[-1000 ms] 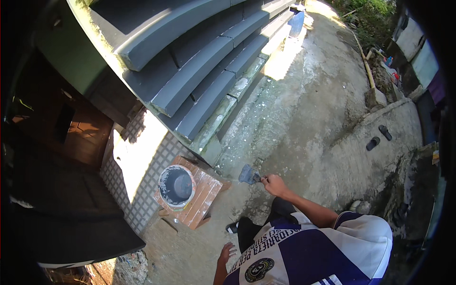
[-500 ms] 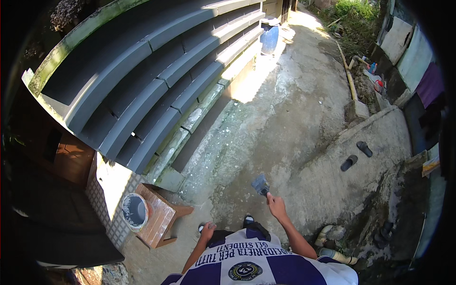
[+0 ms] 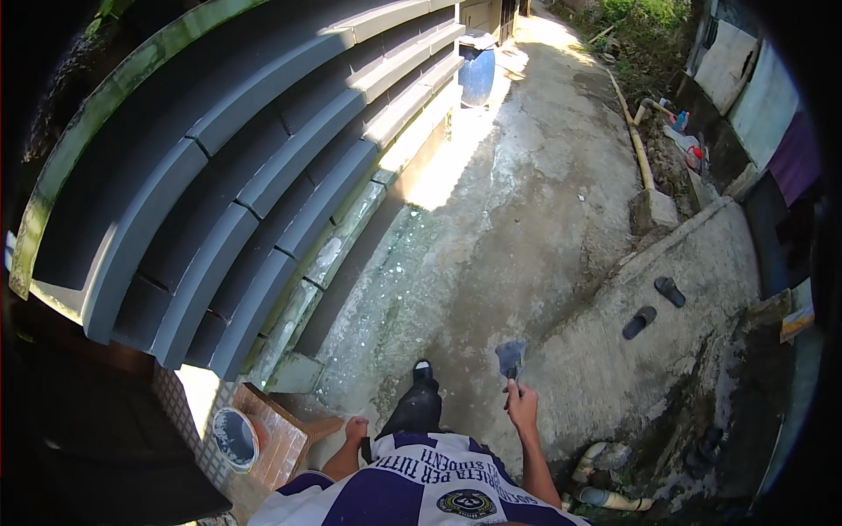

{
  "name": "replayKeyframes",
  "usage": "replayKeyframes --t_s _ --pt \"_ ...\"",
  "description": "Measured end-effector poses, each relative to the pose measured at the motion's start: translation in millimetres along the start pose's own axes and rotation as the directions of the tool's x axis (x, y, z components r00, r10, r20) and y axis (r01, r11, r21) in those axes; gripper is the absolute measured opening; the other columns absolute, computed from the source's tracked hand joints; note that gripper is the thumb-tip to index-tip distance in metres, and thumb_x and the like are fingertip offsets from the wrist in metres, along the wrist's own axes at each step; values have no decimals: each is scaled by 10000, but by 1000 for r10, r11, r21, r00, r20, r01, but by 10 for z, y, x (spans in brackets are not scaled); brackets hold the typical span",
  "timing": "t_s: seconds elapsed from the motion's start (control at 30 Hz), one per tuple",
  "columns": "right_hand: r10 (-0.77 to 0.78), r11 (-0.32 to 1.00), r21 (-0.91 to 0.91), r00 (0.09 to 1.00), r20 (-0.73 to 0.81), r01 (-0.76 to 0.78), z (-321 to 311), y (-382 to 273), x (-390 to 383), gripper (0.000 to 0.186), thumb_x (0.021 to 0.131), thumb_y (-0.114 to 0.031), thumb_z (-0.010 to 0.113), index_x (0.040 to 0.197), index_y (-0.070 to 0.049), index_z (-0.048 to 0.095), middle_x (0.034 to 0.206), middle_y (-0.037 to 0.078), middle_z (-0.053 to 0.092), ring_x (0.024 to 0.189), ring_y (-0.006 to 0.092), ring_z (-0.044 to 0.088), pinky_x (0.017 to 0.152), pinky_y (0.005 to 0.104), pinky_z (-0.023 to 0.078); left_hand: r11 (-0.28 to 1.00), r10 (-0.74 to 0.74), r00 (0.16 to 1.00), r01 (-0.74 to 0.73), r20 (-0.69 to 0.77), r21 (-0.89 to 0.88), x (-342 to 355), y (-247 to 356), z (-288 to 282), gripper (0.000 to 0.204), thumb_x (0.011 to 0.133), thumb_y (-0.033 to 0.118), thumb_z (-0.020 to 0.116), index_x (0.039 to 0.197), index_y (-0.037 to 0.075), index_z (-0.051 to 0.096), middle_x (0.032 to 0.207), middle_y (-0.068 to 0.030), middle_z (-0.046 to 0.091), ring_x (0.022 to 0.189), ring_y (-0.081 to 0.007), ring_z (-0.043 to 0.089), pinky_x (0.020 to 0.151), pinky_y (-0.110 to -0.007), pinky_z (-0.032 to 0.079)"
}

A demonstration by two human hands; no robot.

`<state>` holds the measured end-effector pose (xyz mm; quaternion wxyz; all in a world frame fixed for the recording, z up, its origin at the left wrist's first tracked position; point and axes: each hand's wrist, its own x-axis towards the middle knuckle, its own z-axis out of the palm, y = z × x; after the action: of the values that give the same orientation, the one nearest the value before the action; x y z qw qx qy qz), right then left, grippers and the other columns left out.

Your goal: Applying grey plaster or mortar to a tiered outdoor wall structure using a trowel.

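Observation:
In my right hand (image 3: pixel 524 405) is the handle of a scraper (image 3: pixel 510 358) with a broad, stained dark blade, held out over the concrete path. My left hand (image 3: pixel 356 430) is low by my body with its fingers curled; whether anything is in it is too small to see. Just left of it, a plaster-smeared bucket (image 3: pixel 235 438) sits on a small wooden stool (image 3: pixel 270 451). My dark trousered leg and a shoe (image 3: pixel 423 372) show between my hands.
Curved grey steps or ledges (image 3: pixel 289 158) rise along the left. A blue barrel (image 3: pixel 477 74) stands beyond them. The concrete path (image 3: pixel 517 237) runs forward. On the right lie sandals (image 3: pixel 640 323), pipes (image 3: pixel 641 149), plants (image 3: pixel 640 16) and a wall of panels (image 3: pixel 763 88).
I have moved forward and turned, so the stool and bucket sit lower left in view. The scraper stays in my right hand; my left hand's fingers have curled since a second ago.

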<state>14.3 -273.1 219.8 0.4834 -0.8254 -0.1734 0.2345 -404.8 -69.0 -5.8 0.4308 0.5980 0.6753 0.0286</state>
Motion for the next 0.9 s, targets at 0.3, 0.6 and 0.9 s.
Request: replayKeyframes --t_s 0.3,0.6,0.9 --pt "101 973 -177 961 -256 -149 100 48 939 391 782 -244 793 746 71 565 666 169 614 550 237 613 526 392 463 980 198 955 -201 222 -10 1429 1611 321 332 823 314 679 1052 76 708 1041 -148 715 1008 -299 678 894 -378 514" --pt "98 989 -105 992 -85 -107 13 -75 2189 355 975 -304 571 865 28 631 531 59 535 442 142 541 445 329 422 882 441 838 -472 321 20 2366 3794 565 355 851 291 695 1122 62 677 1089 -151 703 1043 -289 664 924 -358 497" --pt "-105 953 -280 993 58 117 -688 -445 4245 405 1006 -319 464 902 36 628 679 233 584 667 411 609 627 480 454 987 137 969 -151 206 57 2515 3902 1087 277 848 255 699 1024 43 671 928 -92 682 860 -201 623 768 -335 485"
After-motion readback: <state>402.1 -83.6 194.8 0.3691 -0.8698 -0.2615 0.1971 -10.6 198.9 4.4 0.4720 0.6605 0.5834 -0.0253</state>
